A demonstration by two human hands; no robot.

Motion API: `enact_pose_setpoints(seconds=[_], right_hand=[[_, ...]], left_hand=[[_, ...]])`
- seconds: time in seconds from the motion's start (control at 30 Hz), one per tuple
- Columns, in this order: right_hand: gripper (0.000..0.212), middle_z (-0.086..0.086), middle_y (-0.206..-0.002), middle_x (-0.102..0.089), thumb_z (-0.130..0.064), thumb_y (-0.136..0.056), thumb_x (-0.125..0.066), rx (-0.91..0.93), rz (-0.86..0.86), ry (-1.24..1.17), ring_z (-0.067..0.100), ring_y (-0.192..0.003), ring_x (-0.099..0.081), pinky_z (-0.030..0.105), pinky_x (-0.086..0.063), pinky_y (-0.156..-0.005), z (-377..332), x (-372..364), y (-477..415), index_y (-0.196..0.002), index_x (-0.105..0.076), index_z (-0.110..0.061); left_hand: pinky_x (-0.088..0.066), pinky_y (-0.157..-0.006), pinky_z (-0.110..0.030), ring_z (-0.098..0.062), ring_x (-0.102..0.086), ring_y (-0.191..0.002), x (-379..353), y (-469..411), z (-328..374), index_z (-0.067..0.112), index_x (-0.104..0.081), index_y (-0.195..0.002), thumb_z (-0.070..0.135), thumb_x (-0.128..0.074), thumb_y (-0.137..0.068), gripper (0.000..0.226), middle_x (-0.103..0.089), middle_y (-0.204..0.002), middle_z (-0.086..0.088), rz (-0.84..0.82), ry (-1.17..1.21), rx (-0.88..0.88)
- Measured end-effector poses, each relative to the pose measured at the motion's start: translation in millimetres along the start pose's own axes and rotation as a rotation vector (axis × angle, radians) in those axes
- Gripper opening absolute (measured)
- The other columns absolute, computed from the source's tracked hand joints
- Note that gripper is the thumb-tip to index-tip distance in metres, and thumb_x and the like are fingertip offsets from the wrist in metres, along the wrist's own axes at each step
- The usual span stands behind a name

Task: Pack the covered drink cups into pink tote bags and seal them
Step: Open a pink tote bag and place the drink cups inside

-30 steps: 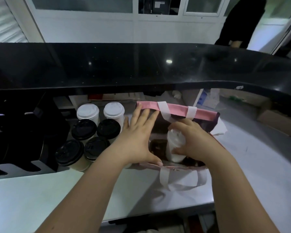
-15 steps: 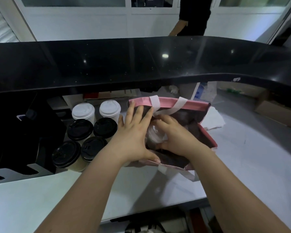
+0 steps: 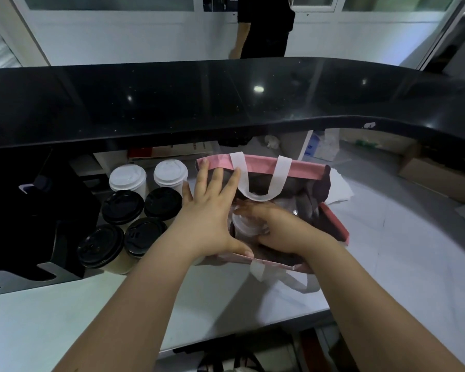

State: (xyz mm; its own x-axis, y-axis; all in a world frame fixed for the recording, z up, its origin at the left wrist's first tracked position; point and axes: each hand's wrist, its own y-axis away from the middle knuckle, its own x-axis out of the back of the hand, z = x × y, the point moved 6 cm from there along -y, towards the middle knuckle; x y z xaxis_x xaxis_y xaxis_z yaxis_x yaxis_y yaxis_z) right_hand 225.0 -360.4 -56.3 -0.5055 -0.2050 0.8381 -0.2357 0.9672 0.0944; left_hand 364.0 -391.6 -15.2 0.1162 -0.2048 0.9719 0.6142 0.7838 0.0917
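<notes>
A pink tote bag (image 3: 304, 171) with white handles stands open on the white worktop. My left hand (image 3: 208, 213) spreads straight fingers against the bag's left wall, its thumb hooked over the near rim. Reaching down inside the bag, my right hand (image 3: 278, 228) curls around a white-lidded cup (image 3: 243, 224) that sits low in it. Left of the bag stand several covered cups: two white-lidded ones (image 3: 128, 178) at the back and several black-lidded ones (image 3: 122, 206) in front.
A high black counter (image 3: 226, 103) overhangs the worktop (image 3: 400, 251). A black rack (image 3: 32, 224) stands at the far left. A cardboard box (image 3: 440, 181) and white cloth (image 3: 338, 186) lie right of the bag. A person in black stands beyond the counter.
My right hand has lowered the white-lidded cup from the bag's mouth deep into the bag. My left hand has stayed on the bag's left wall. The person behind the counter has walked left.
</notes>
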Motion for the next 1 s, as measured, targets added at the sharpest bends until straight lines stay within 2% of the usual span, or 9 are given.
enact_pose_setpoints(seconds=[0.07, 0.13, 0.33, 0.43, 0.5, 0.6, 0.73, 0.83, 1.0], right_hand=[[0.073, -0.007, -0.146, -0.042, -0.004, -0.075, -0.064, -0.057, -0.005, -0.021, 0.018, -0.136, -0.032, 0.036, -0.038, -0.108, 5, 3, 0, -0.139, -0.046, -0.033], [0.076, -0.007, -0.145, -0.040, -0.005, -0.073, -0.066, -0.079, -0.015, 0.030, 0.021, -0.134, -0.030, 0.038, -0.038, -0.107, 5, 4, -1, -0.138, -0.044, -0.038], [0.074, -0.009, -0.157, -0.027, -0.005, -0.083, -0.061, -0.013, -0.057, 0.237, 0.021, -0.144, -0.022, 0.034, -0.024, -0.115, -2, -6, -1, -0.145, -0.038, -0.039], [0.082, -0.016, -0.161, 0.001, -0.008, -0.092, -0.055, -0.002, -0.219, 0.338, 0.015, -0.148, 0.010, 0.043, -0.007, -0.121, 3, -22, 2, -0.151, -0.013, -0.045], [0.093, -0.024, -0.154, 0.021, -0.003, -0.091, -0.053, -0.011, -0.317, 0.365, 0.008, -0.138, 0.032, 0.046, 0.002, -0.120, 9, -31, 4, -0.150, 0.003, -0.048], [0.106, -0.027, -0.141, 0.039, 0.003, -0.086, -0.054, -0.007, -0.392, 0.378, 0.009, -0.130, 0.043, 0.049, 0.004, -0.119, 12, -41, 6, -0.147, 0.015, -0.048], [0.117, -0.024, -0.141, 0.046, 0.001, -0.083, -0.062, -0.034, -0.426, 0.385, 0.012, -0.132, 0.043, 0.048, -0.001, -0.118, 16, -43, 2, -0.143, 0.024, -0.049], [0.119, -0.020, -0.144, 0.046, -0.003, -0.084, -0.066, -0.052, -0.430, 0.400, 0.016, -0.135, 0.041, 0.044, 0.003, -0.116, 18, -42, -1, -0.142, 0.028, -0.048], [0.105, -0.020, -0.154, 0.029, -0.001, -0.087, -0.056, -0.035, -0.431, 0.336, 0.015, -0.143, 0.026, 0.042, 0.000, -0.117, 18, -28, -14, -0.147, 0.015, -0.048]], left_hand=[[0.009, -0.113, -0.060, -0.018, 0.052, -0.130, -1, 4, 1, 0.038, 0.028, -0.146, 0.082, -0.072, -0.046, 0.147, 0.032, -0.156, 0.008, 0.007, 0.002, -0.027], [0.009, -0.114, -0.061, -0.016, 0.053, -0.129, -1, 7, 3, 0.039, 0.027, -0.147, 0.082, -0.072, -0.046, 0.147, 0.032, -0.157, 0.007, 0.008, 0.015, -0.053], [0.005, -0.115, -0.060, -0.011, 0.050, -0.131, 3, 2, -1, 0.040, 0.022, -0.149, 0.078, -0.076, -0.043, 0.149, 0.025, -0.159, 0.011, 0.013, 0.068, -0.034], [0.005, -0.115, -0.059, -0.010, 0.051, -0.130, 2, 1, -3, 0.040, 0.022, -0.149, 0.080, -0.076, -0.041, 0.150, 0.024, -0.159, 0.013, 0.019, 0.068, -0.022], [0.004, -0.114, -0.060, -0.010, 0.050, -0.131, 1, 1, -4, 0.041, 0.022, -0.148, 0.081, -0.075, -0.041, 0.150, 0.024, -0.159, 0.012, 0.025, 0.067, -0.022], [0.004, -0.115, -0.061, -0.012, 0.049, -0.132, 0, 0, -5, 0.041, 0.022, -0.148, 0.082, -0.074, -0.041, 0.149, 0.023, -0.159, 0.012, 0.022, 0.060, -0.019], [0.006, -0.115, -0.063, -0.014, 0.048, -0.134, -4, 0, -6, 0.039, 0.021, -0.149, 0.084, -0.072, -0.042, 0.149, 0.021, -0.160, 0.009, 0.022, 0.028, -0.015], [0.007, -0.115, -0.063, -0.015, 0.048, -0.134, -8, 1, -7, 0.036, 0.021, -0.150, 0.085, -0.069, -0.042, 0.149, 0.023, -0.161, 0.007, 0.031, 0.002, -0.013], [0.010, -0.116, -0.061, -0.013, 0.046, -0.135, -9, -1, -10, 0.035, 0.017, -0.152, 0.081, -0.072, -0.046, 0.146, 0.020, -0.161, 0.008, 0.015, 0.023, -0.003]])
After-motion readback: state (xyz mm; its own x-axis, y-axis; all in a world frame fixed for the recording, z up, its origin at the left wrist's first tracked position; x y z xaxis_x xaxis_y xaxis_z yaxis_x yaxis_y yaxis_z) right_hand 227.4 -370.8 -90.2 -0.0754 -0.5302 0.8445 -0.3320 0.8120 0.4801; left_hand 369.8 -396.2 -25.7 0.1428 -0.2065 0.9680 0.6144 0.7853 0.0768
